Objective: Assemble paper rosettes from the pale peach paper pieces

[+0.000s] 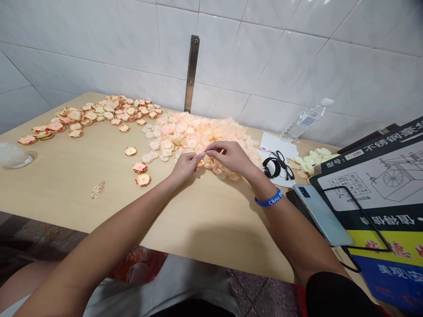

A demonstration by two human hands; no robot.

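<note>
Head view: my left hand (187, 167) and right hand (228, 158) pinch, fingers nearly closed, on a small petal piece (201, 163) — at the near edge of a pale petal pile (194, 141) on a wooden table (198, 211) — layered flowers (105, 112) lie scattered to the left, a phone (322, 214) and water bottle (304, 119) to the right.

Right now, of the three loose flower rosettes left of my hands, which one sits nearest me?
The lowest rosette, at the near end of the short line; the other two lie farther away, above it.
</note>
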